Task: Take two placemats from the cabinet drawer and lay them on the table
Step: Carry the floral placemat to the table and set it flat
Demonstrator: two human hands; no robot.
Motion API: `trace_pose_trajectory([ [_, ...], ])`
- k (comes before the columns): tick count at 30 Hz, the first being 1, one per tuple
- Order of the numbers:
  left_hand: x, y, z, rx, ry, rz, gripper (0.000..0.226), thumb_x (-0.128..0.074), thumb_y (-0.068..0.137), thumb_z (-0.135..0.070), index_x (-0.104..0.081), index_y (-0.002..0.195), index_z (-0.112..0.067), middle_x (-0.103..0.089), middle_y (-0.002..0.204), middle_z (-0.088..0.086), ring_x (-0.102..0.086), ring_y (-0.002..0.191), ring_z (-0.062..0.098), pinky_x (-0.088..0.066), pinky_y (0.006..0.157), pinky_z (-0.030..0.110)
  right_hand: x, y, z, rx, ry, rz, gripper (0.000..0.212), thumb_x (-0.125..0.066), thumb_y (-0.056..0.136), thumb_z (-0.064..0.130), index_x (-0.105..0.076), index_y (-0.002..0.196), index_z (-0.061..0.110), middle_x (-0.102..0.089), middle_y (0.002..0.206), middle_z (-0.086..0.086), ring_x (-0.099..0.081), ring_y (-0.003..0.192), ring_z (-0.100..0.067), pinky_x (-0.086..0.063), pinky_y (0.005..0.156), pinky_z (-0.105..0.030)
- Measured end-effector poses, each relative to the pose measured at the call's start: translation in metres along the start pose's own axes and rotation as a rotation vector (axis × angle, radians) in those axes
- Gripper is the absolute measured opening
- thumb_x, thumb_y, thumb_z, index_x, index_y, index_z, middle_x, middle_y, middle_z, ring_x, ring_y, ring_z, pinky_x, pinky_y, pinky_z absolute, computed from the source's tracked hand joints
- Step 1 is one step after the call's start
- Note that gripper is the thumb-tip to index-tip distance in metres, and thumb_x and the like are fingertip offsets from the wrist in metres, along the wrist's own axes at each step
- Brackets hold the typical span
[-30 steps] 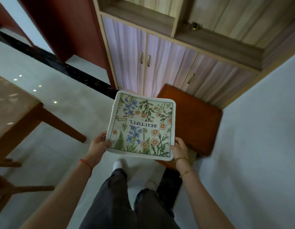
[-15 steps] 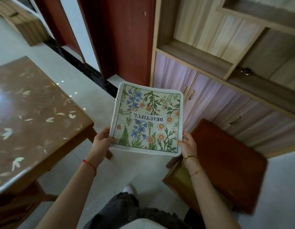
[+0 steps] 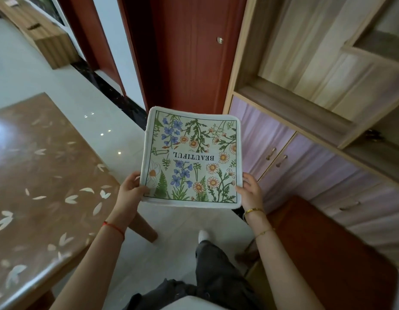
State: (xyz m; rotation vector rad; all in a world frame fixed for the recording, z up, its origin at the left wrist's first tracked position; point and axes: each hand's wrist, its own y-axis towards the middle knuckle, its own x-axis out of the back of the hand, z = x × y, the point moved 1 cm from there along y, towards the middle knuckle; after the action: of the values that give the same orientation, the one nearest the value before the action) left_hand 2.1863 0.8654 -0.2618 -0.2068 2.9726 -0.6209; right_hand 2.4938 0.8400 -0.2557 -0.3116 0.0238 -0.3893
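A square floral placemat [image 3: 192,157] with the word BEAUTIFUL printed upside down to me is held flat in front of my chest. My left hand [image 3: 130,189] grips its near left corner, thumb on top. My right hand [image 3: 250,191] grips its near right corner. I cannot tell whether a second mat lies under the top one. The brown table [image 3: 37,175] with a white leaf pattern fills the left of the view. The cabinet [image 3: 306,153] with pale purple doors stands to the right.
A red-brown door [image 3: 189,52] is straight ahead. A red-brown chair seat [image 3: 324,253] sits low on my right, close to my leg. A table leg [image 3: 142,227] stands by my left forearm. A wooden unit [image 3: 42,34] is at the far left.
The view has swung left: the table has come much further into the frame and the cabinet has slid right. Both hands keep the same hold on the placemat.
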Motion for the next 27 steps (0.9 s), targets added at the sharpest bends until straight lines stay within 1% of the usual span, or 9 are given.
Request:
trace_pose_trajectory([
  [2, -0.009, 0.024, -0.011, -0.018, -0.004, -0.025, 0.047, -0.053, 0.077, 0.021, -0.059, 0.117, -0.003, -0.069, 0.114, 0.017, -0.067, 0.104, 0.040, -0.055, 0.090, 0.052, -0.011, 0.036, 0.009, 0.021, -0.019, 0.023, 0.036, -0.051, 0.085, -0.014, -0.058, 0.113, 0.007, -0.069, 0.091, 0.003, -0.066, 0.083, -0.012, -0.055, 0.064, -0.014],
  [5, -0.021, 0.062, -0.034, -0.030, -0.033, -0.087, 0.044, -0.049, 0.080, 0.022, -0.058, 0.111, -0.009, -0.069, 0.105, 0.011, -0.067, 0.095, 0.032, -0.061, 0.074, 0.036, -0.032, 0.092, 0.028, 0.044, -0.038, 0.084, 0.037, -0.050, 0.086, -0.014, -0.057, 0.114, 0.009, -0.069, 0.091, 0.004, -0.066, 0.084, -0.015, -0.055, 0.067, -0.017],
  [7, -0.027, 0.086, -0.047, -0.033, -0.062, -0.126, 0.045, -0.048, 0.081, 0.022, -0.058, 0.112, -0.009, -0.069, 0.103, 0.010, -0.068, 0.093, 0.029, -0.061, 0.067, 0.030, -0.046, 0.127, 0.044, 0.041, -0.045, 0.129, 0.036, -0.051, 0.087, -0.012, -0.057, 0.115, 0.010, -0.070, 0.093, 0.002, -0.066, 0.085, -0.012, -0.055, 0.065, -0.015],
  [11, -0.034, 0.130, -0.068, -0.049, -0.132, -0.212, 0.047, -0.044, 0.080, 0.023, -0.056, 0.116, -0.005, -0.069, 0.105, 0.013, -0.068, 0.095, 0.030, -0.061, 0.071, 0.030, -0.078, 0.194, 0.071, 0.026, -0.069, 0.223, 0.038, -0.053, 0.086, -0.011, -0.057, 0.119, 0.007, -0.070, 0.105, -0.008, -0.067, 0.089, -0.016, -0.057, 0.068, -0.020],
  [15, -0.036, 0.164, -0.085, -0.048, -0.186, -0.316, 0.048, -0.043, 0.079, 0.025, -0.059, 0.107, -0.011, -0.069, 0.098, 0.010, -0.067, 0.090, 0.027, -0.057, 0.081, 0.040, -0.117, 0.248, 0.097, 0.034, -0.107, 0.305, 0.039, -0.051, 0.086, -0.014, -0.056, 0.117, 0.008, -0.068, 0.100, -0.007, -0.065, 0.085, -0.015, -0.056, 0.064, -0.013],
  [19, -0.024, 0.196, -0.098, -0.047, -0.221, -0.405, 0.048, -0.043, 0.079, 0.025, -0.059, 0.107, -0.010, -0.070, 0.099, 0.011, -0.069, 0.088, 0.026, -0.060, 0.076, 0.037, -0.164, 0.290, 0.113, 0.054, -0.151, 0.407, 0.039, -0.048, 0.086, -0.015, -0.056, 0.109, 0.015, -0.068, 0.089, 0.000, -0.064, 0.080, -0.013, -0.055, 0.061, -0.011],
  [22, -0.008, 0.225, -0.108, -0.048, -0.240, -0.474, 0.048, -0.043, 0.079, 0.025, -0.057, 0.112, -0.007, -0.069, 0.099, 0.011, -0.068, 0.089, 0.027, -0.061, 0.067, 0.030, -0.206, 0.320, 0.121, 0.043, -0.172, 0.461, 0.038, -0.048, 0.086, -0.015, -0.055, 0.109, 0.015, -0.067, 0.089, -0.002, -0.064, 0.078, -0.010, -0.053, 0.058, -0.010],
  [24, 0.004, 0.249, -0.118, -0.055, -0.237, -0.503, 0.047, -0.043, 0.079, 0.024, -0.058, 0.110, -0.009, -0.069, 0.098, 0.010, -0.068, 0.089, 0.025, -0.060, 0.066, 0.029, -0.236, 0.340, 0.126, 0.047, -0.180, 0.491, 0.038, -0.048, 0.087, -0.014, -0.055, 0.107, 0.016, -0.068, 0.090, -0.002, -0.065, 0.079, -0.010, -0.054, 0.059, -0.012],
  [27, 0.025, 0.290, -0.136, -0.079, -0.245, -0.529, 0.048, -0.041, 0.077, 0.026, -0.057, 0.107, -0.007, -0.068, 0.095, 0.010, -0.067, 0.086, 0.026, -0.059, 0.068, 0.031, -0.287, 0.371, 0.134, 0.061, -0.193, 0.515, 0.042, -0.050, 0.086, -0.014, -0.056, 0.096, 0.026, -0.067, 0.085, 0.003, -0.064, 0.076, -0.008, -0.052, 0.057, -0.012],
])
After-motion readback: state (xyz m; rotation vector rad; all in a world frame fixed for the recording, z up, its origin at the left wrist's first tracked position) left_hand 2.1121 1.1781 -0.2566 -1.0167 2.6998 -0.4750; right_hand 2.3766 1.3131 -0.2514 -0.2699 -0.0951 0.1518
